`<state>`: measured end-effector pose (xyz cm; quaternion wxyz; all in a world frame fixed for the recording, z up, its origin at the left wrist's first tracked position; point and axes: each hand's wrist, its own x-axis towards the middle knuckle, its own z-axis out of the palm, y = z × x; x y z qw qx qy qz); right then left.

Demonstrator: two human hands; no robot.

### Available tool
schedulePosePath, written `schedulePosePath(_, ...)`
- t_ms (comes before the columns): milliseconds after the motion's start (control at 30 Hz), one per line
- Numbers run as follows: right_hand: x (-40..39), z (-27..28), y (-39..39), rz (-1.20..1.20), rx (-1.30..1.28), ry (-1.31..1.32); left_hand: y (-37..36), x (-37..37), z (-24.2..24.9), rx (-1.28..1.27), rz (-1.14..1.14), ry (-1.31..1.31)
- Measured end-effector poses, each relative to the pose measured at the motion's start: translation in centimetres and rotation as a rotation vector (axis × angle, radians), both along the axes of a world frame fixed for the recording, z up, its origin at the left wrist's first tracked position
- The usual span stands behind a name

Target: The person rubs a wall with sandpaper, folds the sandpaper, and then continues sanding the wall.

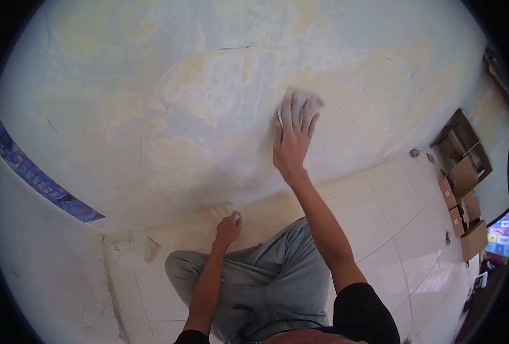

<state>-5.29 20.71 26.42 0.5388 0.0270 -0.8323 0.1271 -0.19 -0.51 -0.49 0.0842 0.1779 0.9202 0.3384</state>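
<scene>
My right hand [294, 135] lies against the patchy wall [208, 120], fingers stretched upward and dusted white. Under its fingers is a thin grey sheet, apparently sandpaper [317, 102], pressed to the wall; its edges show beside the fingers and much of it is covered. The hand is slightly smeared by motion. Lower down, my left hand [228, 229] is closed near the foot of the wall, above my bent leg in grey trousers [208, 266]. Pale dust marks its fingertips, and whatever it may hold is hidden.
Cracks and yellowish patches run across the wall. A blue printed strip [48, 186] is stuck low at the left, near the corner. Pale floor tiles [392, 212] stretch right, towards cardboard boxes [463, 206], a wooden frame [463, 143] and a lit screen [501, 235].
</scene>
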Motion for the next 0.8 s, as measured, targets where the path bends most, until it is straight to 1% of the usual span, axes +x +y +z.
schedulePosePath(67,1.6,-6.0,0.3,-0.031,0.011,-0.233,-0.1,0.2,0.3,-0.020,0.002,-0.019)
schedulePosePath(100,2.3,-9.3,0.2,-0.013,0.012,-0.305,-0.2,0.2,0.0,-0.015,0.006,-0.019)
schedulePosePath(133,2.9,-11.3,0.2,0.003,0.014,-0.378,-0.2,0.1,-0.6,0.008,0.002,-0.005)
schedulePosePath(233,2.9,-10.4,0.1,0.005,0.049,-0.359,-0.3,0.4,-0.5,0.017,0.001,-0.003)
schedulePosePath(267,2.0,-9.6,0.2,0.017,0.052,-0.312,-0.3,0.3,-0.3,0.003,0.003,-0.014)
schedulePosePath(367,0.6,-0.8,-0.8,0.097,0.072,-0.135,-0.1,0.3,0.0,0.009,-0.003,-0.009)
schedulePosePath(400,0.0,0.4,-1.2,0.101,0.070,-0.148,-0.1,0.3,0.0,0.008,0.001,-0.022)
schedulePosePath(467,-0.7,1.5,-1.8,0.105,0.021,0.009,-0.1,0.3,0.3,-0.034,-0.007,-0.023)
schedulePosePath(500,-0.4,0.5,-1.6,0.106,0.026,0.010,-0.2,0.4,0.3,-0.029,-0.005,-0.021)
schedulePosePath(567,0.4,-3.9,-1.0,0.080,0.090,-0.194,-0.3,0.4,0.3,0.004,0.015,0.011)
schedulePosePath(600,0.8,-6.4,-0.4,0.090,0.098,-0.190,-0.3,0.2,0.5,0.011,0.026,0.015)
schedulePosePath(633,1.4,-9.0,0.3,0.095,0.138,-0.252,-0.3,0.3,0.7,0.015,0.029,-0.009)
schedulePosePath(667,1.6,-10.3,0.7,0.099,0.176,-0.317,-0.3,0.5,0.8,0.018,0.031,-0.036)
schedulePosePath(767,1.2,-8.4,1.3,0.157,0.217,-0.302,-0.1,0.5,1.1,0.020,0.020,-0.038)
schedulePosePath(800,1.2,-6.4,0.9,0.151,0.214,-0.308,0.0,0.4,1.0,0.019,0.013,-0.044)
